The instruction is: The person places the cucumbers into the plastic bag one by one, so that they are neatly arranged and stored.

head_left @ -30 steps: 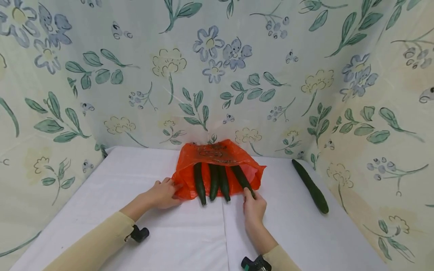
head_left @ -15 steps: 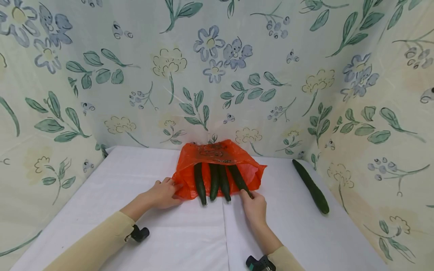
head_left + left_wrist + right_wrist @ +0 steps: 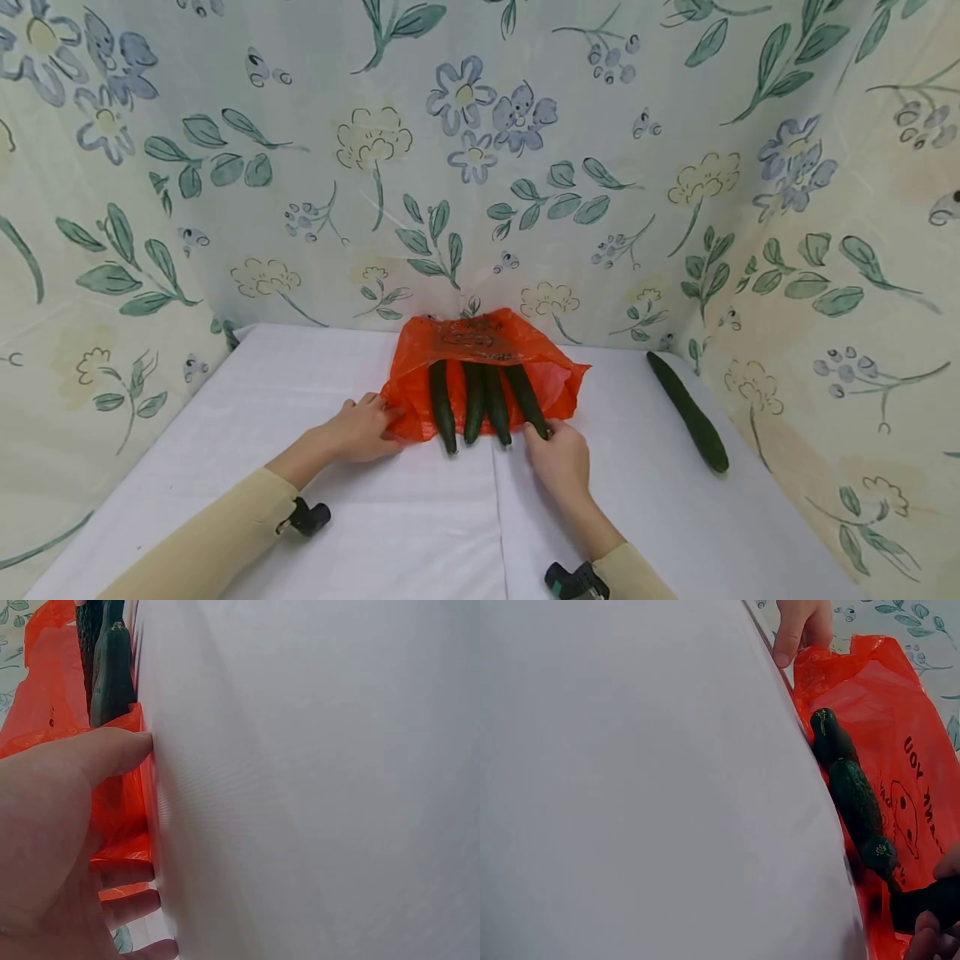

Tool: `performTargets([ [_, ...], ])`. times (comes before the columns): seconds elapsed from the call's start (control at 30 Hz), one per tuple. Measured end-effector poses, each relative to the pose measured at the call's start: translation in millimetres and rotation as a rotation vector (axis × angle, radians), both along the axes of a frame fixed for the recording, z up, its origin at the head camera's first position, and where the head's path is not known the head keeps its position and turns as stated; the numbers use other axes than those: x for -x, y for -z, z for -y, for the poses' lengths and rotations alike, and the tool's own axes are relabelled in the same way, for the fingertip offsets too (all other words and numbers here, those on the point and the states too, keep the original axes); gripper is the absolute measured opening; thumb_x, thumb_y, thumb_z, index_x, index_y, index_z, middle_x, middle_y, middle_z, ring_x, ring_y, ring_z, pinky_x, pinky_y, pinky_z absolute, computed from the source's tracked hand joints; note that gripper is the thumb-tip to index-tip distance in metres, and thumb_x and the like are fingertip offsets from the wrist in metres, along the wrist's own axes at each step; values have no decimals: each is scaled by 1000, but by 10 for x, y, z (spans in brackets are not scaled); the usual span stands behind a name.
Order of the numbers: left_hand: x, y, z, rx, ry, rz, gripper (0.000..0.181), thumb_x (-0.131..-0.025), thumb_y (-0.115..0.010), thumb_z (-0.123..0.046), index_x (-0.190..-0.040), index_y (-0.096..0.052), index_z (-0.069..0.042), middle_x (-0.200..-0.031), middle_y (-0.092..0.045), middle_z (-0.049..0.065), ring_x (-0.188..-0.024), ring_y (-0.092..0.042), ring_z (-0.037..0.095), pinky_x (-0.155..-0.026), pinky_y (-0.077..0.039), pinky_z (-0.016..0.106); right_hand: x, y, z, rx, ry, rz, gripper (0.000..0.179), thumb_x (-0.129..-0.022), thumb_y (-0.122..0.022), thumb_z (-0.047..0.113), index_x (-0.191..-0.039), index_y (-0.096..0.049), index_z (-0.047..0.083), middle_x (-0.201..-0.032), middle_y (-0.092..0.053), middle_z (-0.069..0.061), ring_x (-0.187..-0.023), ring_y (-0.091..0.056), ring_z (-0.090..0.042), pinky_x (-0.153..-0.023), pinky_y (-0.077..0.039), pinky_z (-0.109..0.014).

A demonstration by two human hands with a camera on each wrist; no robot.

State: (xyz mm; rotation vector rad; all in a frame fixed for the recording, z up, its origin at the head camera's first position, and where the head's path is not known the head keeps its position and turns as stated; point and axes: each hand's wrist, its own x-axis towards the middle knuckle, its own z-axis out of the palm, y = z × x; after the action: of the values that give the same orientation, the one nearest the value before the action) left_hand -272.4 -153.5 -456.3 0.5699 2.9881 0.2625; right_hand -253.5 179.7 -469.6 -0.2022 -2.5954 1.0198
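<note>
A red plastic bag (image 3: 480, 337) lies on the table, its mouth gaping toward me. My left hand (image 3: 365, 429) holds the left edge of that mouth; in the left wrist view the thumb (image 3: 124, 752) is over the red film, the fingers below. Three dark green cucumbers lie side by side inside, among them the leftmost cucumber (image 3: 442, 408), their near ends poking out. With my right hand (image 3: 558, 457) I grip the near end of another cucumber (image 3: 527, 398), whose far part is inside the bag, hidden under its upper layer.
One more cucumber (image 3: 687, 412) lies at a slant on the right of the white-covered table (image 3: 390, 525). Behind the bag rises a floral curtain (image 3: 465, 225), which also hangs along both sides.
My right hand has shifted slightly left, swinging the near end of its cucumber left, closer to the other cucumbers. The left hand and the bag stay about where they were.
</note>
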Motion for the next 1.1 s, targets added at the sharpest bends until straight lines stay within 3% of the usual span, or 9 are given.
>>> performTargets([
  [0.2, 14, 13, -4, 16, -7, 5, 58, -87, -72, -46, -137, -63, -18, -132, -56, 8, -129, -45, 30, -97, -42, 56, -18, -37, 20, -127, -41, -37, 27, -88, -72, 36, -79, -66, 11, -56, -48, -2, -56, -46, -19, -52, -34, -29],
  [0.4, 8, 15, 7, 19, 3, 3, 58, -87, -72, -47, -136, -64, -16, -130, -56, 9, -127, -46, 31, -96, -42, 56, -27, -83, 33, -234, -40, -92, 25, -86, -73, 33, -80, -62, 11, -60, -49, -2, -56, -47, -19, -54, -37, -30],
  [0.6, 1, 8, 6, 17, 9, -7, 57, -87, -72, -45, -136, -64, -15, -129, -56, 9, -126, -47, 31, -96, -43, 57, -14, -70, -11, -183, -13, -21, 23, -86, -71, 30, -85, -62, 9, -63, -51, -3, -58, -47, -20, -54, -36, -29],
  [0.87, 10, 36, -4, 13, 1, 4, 58, -87, -72, -46, -136, -64, -18, -131, -56, 8, -127, -46, 30, -95, -43, 55, 35, -29, -47, -201, -20, 70, 31, -87, -70, 32, -71, -56, 9, -57, -46, -5, -52, -44, -21, -49, -33, -30],
  [1.1, 18, 34, 3, 8, 4, -3, 58, -87, -72, -46, -137, -64, -18, -130, -56, 8, -126, -46, 30, -96, -43, 56, 65, -33, -35, -203, -28, 73, 36, -90, -67, 33, -66, -54, 9, -54, -41, -4, -50, -42, -20, -46, -30, -30],
])
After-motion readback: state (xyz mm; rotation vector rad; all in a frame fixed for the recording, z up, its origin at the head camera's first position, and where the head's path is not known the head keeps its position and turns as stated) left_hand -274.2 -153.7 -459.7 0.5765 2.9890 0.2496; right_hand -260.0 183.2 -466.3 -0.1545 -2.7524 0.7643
